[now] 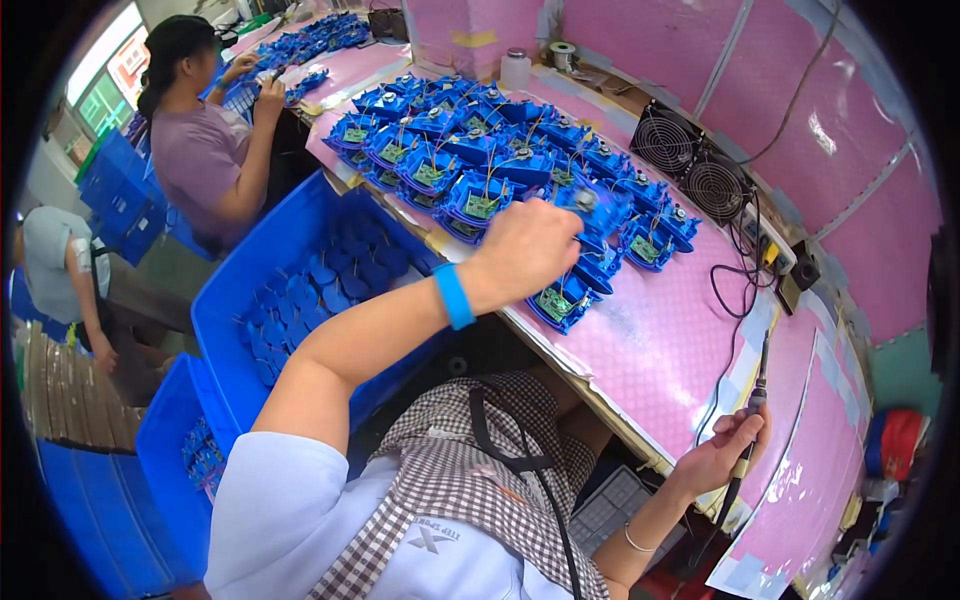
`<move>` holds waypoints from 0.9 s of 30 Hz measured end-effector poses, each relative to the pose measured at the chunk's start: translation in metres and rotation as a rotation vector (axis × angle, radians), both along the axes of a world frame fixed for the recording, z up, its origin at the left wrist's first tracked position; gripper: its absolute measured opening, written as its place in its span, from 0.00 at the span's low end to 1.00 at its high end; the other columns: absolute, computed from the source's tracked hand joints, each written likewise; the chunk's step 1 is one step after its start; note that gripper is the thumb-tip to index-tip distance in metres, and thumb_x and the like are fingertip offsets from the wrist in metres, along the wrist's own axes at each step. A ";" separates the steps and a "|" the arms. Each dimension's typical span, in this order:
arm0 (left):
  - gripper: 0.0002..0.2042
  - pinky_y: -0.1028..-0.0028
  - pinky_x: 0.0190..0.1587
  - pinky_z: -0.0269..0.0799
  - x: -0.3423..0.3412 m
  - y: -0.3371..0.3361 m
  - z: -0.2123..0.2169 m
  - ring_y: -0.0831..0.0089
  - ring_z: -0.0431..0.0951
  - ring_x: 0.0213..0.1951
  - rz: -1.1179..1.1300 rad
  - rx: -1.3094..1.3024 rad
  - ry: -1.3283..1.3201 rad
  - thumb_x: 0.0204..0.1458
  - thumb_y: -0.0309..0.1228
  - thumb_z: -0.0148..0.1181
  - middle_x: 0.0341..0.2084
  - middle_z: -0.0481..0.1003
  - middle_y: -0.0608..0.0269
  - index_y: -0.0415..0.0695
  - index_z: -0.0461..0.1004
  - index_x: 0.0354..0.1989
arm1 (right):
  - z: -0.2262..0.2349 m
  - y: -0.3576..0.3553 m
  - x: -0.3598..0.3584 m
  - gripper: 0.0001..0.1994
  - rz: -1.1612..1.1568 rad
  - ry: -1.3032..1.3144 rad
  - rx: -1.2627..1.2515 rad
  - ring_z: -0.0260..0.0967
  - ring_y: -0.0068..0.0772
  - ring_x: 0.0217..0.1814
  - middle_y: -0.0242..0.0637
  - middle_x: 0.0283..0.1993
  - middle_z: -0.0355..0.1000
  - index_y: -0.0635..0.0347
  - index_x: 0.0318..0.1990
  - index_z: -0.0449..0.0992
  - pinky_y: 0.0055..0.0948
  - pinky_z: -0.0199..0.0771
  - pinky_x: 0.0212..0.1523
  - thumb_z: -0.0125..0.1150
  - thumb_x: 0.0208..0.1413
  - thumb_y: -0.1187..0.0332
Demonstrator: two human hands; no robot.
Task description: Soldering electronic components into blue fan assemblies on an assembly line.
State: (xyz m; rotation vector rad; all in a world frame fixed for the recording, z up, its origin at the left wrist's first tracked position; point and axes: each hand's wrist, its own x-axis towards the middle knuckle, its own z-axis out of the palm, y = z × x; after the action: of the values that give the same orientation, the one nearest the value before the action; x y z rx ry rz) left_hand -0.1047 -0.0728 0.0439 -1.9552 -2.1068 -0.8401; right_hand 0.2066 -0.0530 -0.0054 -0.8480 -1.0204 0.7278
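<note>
Left fingers [564, 222] curled palm-down, apparently gripping a blurred blue casing [604, 207]

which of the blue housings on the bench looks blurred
The blue housing at the left hand, just beyond its thumb and index finger; its outline is smeared, while the other housings lying around it show sharper edges.

The person wears a pale, short-sleeved shirt [275, 510] with a grey print [433, 538], a brown-and-white checked apron [430, 445] crossed by black straps [481, 418], a broad bright-blue wristband [454, 296] on the left, and a thin, pale bracelet [637, 543] on the right.
</note>
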 end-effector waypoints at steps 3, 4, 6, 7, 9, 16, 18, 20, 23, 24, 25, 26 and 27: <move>0.06 0.58 0.33 0.75 0.000 0.024 -0.028 0.52 0.78 0.30 0.083 -0.146 0.069 0.45 0.30 0.56 0.21 0.76 0.48 0.42 0.76 0.24 | 0.006 -0.006 -0.009 0.13 0.013 -0.030 -0.001 0.56 0.15 0.26 0.30 0.31 0.67 0.67 0.47 0.71 0.14 0.56 0.25 0.49 0.64 0.65; 0.05 0.57 0.32 0.74 -0.005 0.025 -0.032 0.52 0.78 0.30 0.135 -0.184 0.091 0.45 0.29 0.55 0.21 0.76 0.48 0.42 0.75 0.24 | 0.006 -0.006 -0.012 0.13 0.033 -0.030 0.005 0.57 0.15 0.25 0.30 0.30 0.67 0.67 0.47 0.71 0.14 0.56 0.25 0.50 0.64 0.65; 0.08 0.58 0.28 0.73 -0.015 0.014 -0.033 0.53 0.77 0.28 0.164 -0.014 0.086 0.46 0.33 0.59 0.21 0.73 0.51 0.42 0.75 0.22 | 0.005 -0.003 -0.014 0.13 0.053 -0.054 -0.012 0.57 0.15 0.25 0.29 0.30 0.67 0.67 0.47 0.71 0.14 0.56 0.25 0.50 0.64 0.65; 0.09 0.59 0.27 0.72 -0.019 0.001 -0.029 0.54 0.76 0.27 0.159 0.142 0.092 0.47 0.35 0.61 0.21 0.72 0.53 0.42 0.75 0.21 | 0.003 -0.001 -0.014 0.13 0.050 -0.060 -0.022 0.57 0.15 0.25 0.29 0.30 0.67 0.67 0.47 0.71 0.14 0.56 0.25 0.50 0.64 0.64; 0.11 0.59 0.28 0.71 -0.017 -0.014 -0.013 0.55 0.75 0.26 0.124 0.353 -0.034 0.46 0.38 0.64 0.22 0.69 0.56 0.43 0.77 0.22 | 0.007 0.001 -0.006 0.13 0.034 -0.053 -0.031 0.57 0.15 0.24 0.29 0.29 0.67 0.67 0.47 0.71 0.14 0.55 0.24 0.52 0.63 0.65; 0.22 0.67 0.29 0.70 -0.173 -0.245 -0.075 0.60 0.77 0.25 1.022 0.253 -0.716 0.54 0.48 0.51 0.19 0.76 0.57 0.43 0.78 0.18 | -0.004 0.029 -0.027 0.14 0.124 -0.198 0.018 0.55 0.20 0.24 0.33 0.32 0.67 0.70 0.43 0.72 0.16 0.54 0.25 0.53 0.63 0.64; 0.25 0.63 0.29 0.69 -0.204 -0.311 -0.122 0.60 0.77 0.24 1.185 0.172 -0.670 0.54 0.52 0.51 0.19 0.76 0.55 0.42 0.77 0.19 | -0.006 0.036 -0.026 0.15 0.069 -0.449 0.140 0.54 0.22 0.25 0.34 0.34 0.67 0.69 0.44 0.72 0.17 0.54 0.26 0.51 0.64 0.62; 0.22 0.61 0.31 0.70 -0.208 -0.351 -0.170 0.58 0.78 0.26 1.279 -0.069 -0.443 0.51 0.50 0.56 0.21 0.77 0.53 0.41 0.77 0.20 | -0.007 0.033 -0.037 0.16 0.044 -0.591 0.214 0.53 0.21 0.25 0.34 0.35 0.66 0.68 0.45 0.72 0.18 0.53 0.26 0.49 0.65 0.61; 0.19 0.59 0.35 0.74 -0.201 -0.352 -0.244 0.55 0.79 0.31 1.018 -0.373 -0.433 0.48 0.48 0.60 0.24 0.78 0.50 0.42 0.79 0.23 | 0.000 0.030 -0.051 0.16 0.034 -0.599 0.236 0.54 0.21 0.25 0.34 0.34 0.67 0.67 0.47 0.72 0.18 0.53 0.26 0.49 0.65 0.60; 0.19 0.59 0.37 0.74 -0.200 -0.336 -0.255 0.54 0.79 0.32 0.936 -0.471 -0.462 0.47 0.48 0.60 0.25 0.78 0.49 0.41 0.79 0.24 | 0.002 0.030 -0.053 0.16 0.029 -0.611 0.241 0.54 0.21 0.25 0.34 0.34 0.67 0.67 0.47 0.72 0.18 0.53 0.26 0.49 0.65 0.60; 0.19 0.59 0.38 0.75 -0.200 -0.314 -0.265 0.53 0.80 0.33 0.850 -0.563 -0.487 0.47 0.48 0.60 0.25 0.78 0.47 0.41 0.79 0.25 | 0.003 0.031 -0.052 0.17 0.087 -0.470 0.149 0.55 0.21 0.25 0.34 0.34 0.68 0.66 0.46 0.72 0.18 0.54 0.26 0.49 0.65 0.59; 0.21 0.59 0.41 0.75 -0.199 -0.287 -0.272 0.51 0.79 0.35 0.875 -0.692 -0.488 0.47 0.49 0.61 0.29 0.78 0.45 0.39 0.78 0.30 | 0.005 0.030 -0.053 0.17 0.144 -0.330 0.054 0.55 0.21 0.25 0.34 0.33 0.69 0.66 0.46 0.72 0.17 0.55 0.26 0.49 0.65 0.59; 0.24 0.59 0.43 0.75 -0.198 -0.263 -0.276 0.49 0.79 0.37 0.897 -0.823 -0.483 0.46 0.50 0.62 0.33 0.78 0.43 0.36 0.77 0.35 | 0.008 0.025 -0.058 0.17 0.138 -0.339 0.059 0.55 0.21 0.25 0.34 0.33 0.69 0.66 0.46 0.72 0.17 0.55 0.26 0.49 0.65 0.59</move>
State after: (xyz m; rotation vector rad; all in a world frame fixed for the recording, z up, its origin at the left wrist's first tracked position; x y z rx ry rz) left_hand -0.3027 -0.3354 -0.2320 -0.7023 -3.5313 -0.2556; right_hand 0.1488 -0.0278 0.0030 -0.8739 -1.4079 0.6789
